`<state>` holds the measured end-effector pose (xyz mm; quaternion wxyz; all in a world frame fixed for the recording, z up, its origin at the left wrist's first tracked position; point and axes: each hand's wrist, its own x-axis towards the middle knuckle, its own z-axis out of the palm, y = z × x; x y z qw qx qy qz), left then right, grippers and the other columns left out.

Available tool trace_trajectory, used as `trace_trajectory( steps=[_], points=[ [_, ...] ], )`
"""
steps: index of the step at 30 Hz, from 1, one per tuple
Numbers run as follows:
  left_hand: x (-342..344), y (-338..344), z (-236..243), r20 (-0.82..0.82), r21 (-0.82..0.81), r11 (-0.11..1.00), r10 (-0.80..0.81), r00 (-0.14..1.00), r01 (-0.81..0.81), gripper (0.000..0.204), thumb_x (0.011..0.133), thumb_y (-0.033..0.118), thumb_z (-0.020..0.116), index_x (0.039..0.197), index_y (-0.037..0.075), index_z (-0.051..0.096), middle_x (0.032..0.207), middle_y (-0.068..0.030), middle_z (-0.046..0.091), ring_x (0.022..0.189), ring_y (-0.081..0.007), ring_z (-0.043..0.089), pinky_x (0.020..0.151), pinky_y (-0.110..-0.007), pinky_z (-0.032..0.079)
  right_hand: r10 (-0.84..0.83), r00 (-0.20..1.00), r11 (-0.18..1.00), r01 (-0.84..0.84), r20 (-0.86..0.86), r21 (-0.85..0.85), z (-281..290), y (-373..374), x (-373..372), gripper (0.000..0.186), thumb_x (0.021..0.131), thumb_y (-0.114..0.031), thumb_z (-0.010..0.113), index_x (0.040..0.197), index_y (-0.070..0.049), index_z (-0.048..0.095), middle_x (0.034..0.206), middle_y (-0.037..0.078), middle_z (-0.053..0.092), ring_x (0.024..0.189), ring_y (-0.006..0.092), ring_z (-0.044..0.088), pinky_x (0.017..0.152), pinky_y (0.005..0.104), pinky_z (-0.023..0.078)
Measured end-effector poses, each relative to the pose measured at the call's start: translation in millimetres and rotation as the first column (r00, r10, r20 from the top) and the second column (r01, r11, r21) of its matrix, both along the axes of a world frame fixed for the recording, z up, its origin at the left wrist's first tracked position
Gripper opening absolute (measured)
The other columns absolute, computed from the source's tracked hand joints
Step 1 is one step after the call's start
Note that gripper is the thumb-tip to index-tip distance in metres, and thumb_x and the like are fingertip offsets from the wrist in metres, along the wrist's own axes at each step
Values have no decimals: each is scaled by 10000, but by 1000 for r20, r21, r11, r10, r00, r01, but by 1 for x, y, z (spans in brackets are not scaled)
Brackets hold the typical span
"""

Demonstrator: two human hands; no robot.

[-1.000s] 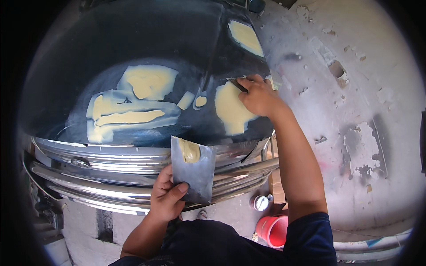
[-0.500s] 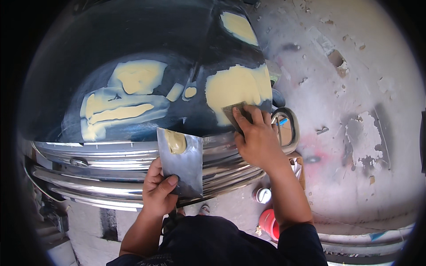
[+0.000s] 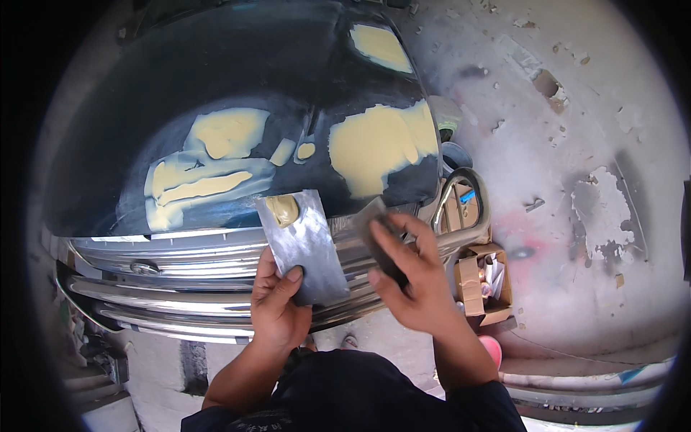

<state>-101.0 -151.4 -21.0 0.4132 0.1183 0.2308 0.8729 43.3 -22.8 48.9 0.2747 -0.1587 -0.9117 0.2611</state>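
Note:
My left hand (image 3: 279, 306) grips a flat metal plate (image 3: 313, 255) by its lower left edge, thumb on top. A blob of yellowish filler putty (image 3: 283, 211) sits near the plate's far left corner. In my right hand (image 3: 416, 284) is a dark, flat putty spreader (image 3: 376, 225), pinched between thumb and fingers, just right of the plate and apart from it. Beyond both hands lies a dark car hood (image 3: 165, 79). Pale yellow filler covers it in patches, among them a broad right patch (image 3: 374, 144) and a left one (image 3: 230, 133).
Chrome grille and bumper bars (image 3: 173, 291) run across between me and the hood. A curved metal tube (image 3: 481, 209) sticks out at the right. Below it stands an open cardboard box (image 3: 471, 288) with items inside, near a red object (image 3: 491, 351). Flaking paint marks the grey surface (image 3: 554, 165) at right.
My right hand has drawn the spreader off the broad right filler patch, back toward me and beside the plate. The plate has shifted slightly right and tilted. More of the cardboard box shows.

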Motion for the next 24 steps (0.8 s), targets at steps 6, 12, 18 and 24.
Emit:
trace_trajectory(
  steps=[6,12,18,24],
  points=[
    [3,4,22,-6,89,995,52,999,-51,504,894,5,561,1371,55,405,1245,-89,583,1153,-206,544,1010,-368,394,302,940,939,-323,-159,-122,-18,2,1,524,753,-92,722,1256,-43,586,1308,190,436,1192,324,475,986,388,396],
    [-21,-14,16,-75,109,986,138,988,-129,527,894,12,563,1386,48,378,1270,-100,562,1178,-222,528,1031,-380,380,-210,968,918,146,140,370,9,63,-37,520,764,-151,646,1275,-103,564,1334,136,445,1148,364,450,971,474,392],
    [-34,-27,-1,-81,42,992,124,989,-121,510,887,24,560,1365,61,386,1268,-106,558,1179,-229,534,1033,-398,395,-488,727,848,265,482,458,40,114,-119,525,825,-244,527,1347,-197,505,1362,86,431,1211,387,419,996,540,370],
    [-45,-34,-10,-69,29,995,98,993,-97,495,880,14,560,1349,54,408,1251,-102,572,1168,-228,541,1025,-393,402,-452,669,878,216,590,427,48,99,-147,503,832,-251,508,1333,-204,522,1354,78,432,1198,383,429,986,537,382]
  ],
)
